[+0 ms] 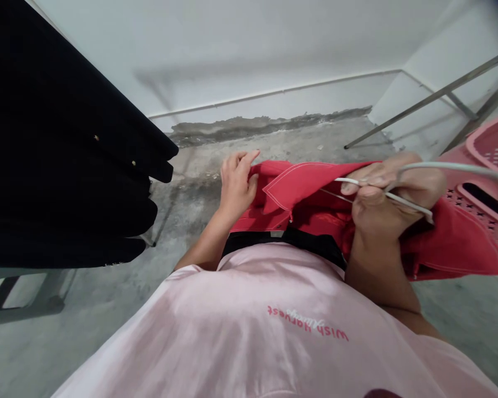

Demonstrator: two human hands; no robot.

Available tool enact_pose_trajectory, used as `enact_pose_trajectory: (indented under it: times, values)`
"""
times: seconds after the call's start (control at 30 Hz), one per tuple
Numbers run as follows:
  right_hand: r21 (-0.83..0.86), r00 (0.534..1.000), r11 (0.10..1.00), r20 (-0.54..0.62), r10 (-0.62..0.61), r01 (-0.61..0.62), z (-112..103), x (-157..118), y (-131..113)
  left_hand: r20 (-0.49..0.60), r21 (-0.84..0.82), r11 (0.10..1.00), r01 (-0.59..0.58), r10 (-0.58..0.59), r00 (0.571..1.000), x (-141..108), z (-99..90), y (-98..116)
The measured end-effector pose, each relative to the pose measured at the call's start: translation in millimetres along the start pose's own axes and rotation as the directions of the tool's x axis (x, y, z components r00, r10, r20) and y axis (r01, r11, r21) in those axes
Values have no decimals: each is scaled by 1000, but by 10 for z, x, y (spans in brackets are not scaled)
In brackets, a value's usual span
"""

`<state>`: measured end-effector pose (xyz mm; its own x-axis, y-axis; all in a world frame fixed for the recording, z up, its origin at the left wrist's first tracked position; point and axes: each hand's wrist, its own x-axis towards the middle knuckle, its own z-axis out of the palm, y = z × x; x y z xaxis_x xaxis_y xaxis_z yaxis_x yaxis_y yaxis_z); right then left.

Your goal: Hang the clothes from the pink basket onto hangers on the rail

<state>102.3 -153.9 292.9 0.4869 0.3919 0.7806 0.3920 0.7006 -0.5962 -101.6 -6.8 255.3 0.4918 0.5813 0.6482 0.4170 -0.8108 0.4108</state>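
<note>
My left hand (237, 182) is at the left end of a red collared garment (302, 179) with white stitching. Its fingers are stretched out and apart, beside the fabric. My right hand (375, 213) is closed around a white hanger (410, 205), its thumb against the wire. One end of the hanger goes in under the red collar, while a curved part arcs off to the right. A blurred skin-coloured shape lies behind my right hand; I cannot tell its outline from my fingers. The garment spreads across in front of my waist, with its right part drooping below my wrist.
Dark garments (66, 138) hang over a support at the left. A pink perforated plastic basket or chair (492, 143) stands at the right, near a metal frame (423, 97). A grey stool or bench (33, 298) is at lower left. Behind are a white wall (253, 50) and concrete floor.
</note>
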Motion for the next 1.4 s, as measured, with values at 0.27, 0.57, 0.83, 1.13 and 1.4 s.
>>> enact_pose_trajectory:
  times: [0.27,0.57,0.83,1.13,1.4]
  values:
    - [240,984,958,41,-174,159,130,7,-26,176,-236,921,-311,355,918,-1,-114,317]
    - [376,986,926,151,-73,11,126,12,-142,594,-439,890,-123,390,704,204,-221,394]
    - [194,750,773,467,468,-603,1,-20,-74,707,-660,545,517,217,673,1,-166,332]
    - [-359,929,871,27,369,-335,-358,-26,218,127,-802,522,292,-329,936,-112,-645,17]
    - [-416,893,843,134,429,-342,-290,-141,534,-221,-560,829,12,-163,961,-69,-1037,-59]
